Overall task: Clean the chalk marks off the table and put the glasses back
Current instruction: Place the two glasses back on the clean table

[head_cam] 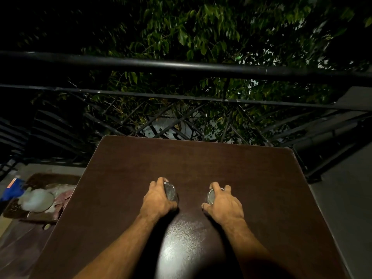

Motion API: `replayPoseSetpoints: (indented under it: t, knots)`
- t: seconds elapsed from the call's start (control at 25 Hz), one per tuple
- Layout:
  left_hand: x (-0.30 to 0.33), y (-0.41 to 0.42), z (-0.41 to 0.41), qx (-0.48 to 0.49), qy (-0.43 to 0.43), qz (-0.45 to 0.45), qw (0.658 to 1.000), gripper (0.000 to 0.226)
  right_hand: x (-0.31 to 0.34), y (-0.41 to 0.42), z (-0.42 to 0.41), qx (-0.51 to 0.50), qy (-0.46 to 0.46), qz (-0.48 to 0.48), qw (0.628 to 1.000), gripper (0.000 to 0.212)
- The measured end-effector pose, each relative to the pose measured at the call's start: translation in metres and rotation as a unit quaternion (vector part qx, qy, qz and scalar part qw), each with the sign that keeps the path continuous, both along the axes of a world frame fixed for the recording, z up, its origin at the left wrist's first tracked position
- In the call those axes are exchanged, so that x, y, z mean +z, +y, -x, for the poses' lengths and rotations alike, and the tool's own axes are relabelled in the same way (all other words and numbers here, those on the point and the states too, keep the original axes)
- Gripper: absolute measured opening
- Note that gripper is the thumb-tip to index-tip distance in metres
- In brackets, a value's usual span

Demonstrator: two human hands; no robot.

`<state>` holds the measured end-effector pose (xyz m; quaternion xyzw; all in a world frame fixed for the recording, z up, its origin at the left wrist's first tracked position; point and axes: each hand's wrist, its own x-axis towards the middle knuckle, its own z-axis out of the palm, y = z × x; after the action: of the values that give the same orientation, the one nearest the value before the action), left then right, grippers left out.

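Observation:
A dark brown table (201, 162) fills the lower middle of the head view. My left hand (158, 199) is wrapped around a clear drinking glass (170, 192) standing on the tabletop. My right hand (225, 202) grips a second clear glass (211, 196) from above and the side, a short way to the right of the first. Both glasses stand near the table's middle, partly hidden by my fingers. I see no chalk marks on the dark surface; a bright glare patch (181, 248) lies between my forearms.
A black metal railing (181, 66) runs behind the table, with leafy branches beyond it. On the floor at the left lie a rumpled cloth (62, 198), a pale plastic bag (37, 200) and a blue packet (12, 189). A grey floor (342, 198) lies to the right.

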<state>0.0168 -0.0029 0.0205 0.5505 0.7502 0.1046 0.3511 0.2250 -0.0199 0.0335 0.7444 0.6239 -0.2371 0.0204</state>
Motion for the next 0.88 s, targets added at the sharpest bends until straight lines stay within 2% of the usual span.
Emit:
replayPoseSetpoints:
  t: [0.28, 0.88]
  knots:
    - [-0.0033, 0.0025, 0.0000, -0.018, 0.013, -0.022, 1.000, 0.075, -0.0063, 0.0065, 0.0044, -0.002, -0.005, -0.003, 1.000, 0.061]
    - [-0.0097, -0.0017, 0.0017, -0.025, 0.016, -0.023, 0.999, 0.080, -0.0097, 0.0082, 0.0050, 0.003, -0.005, 0.016, 1.000, 0.067]
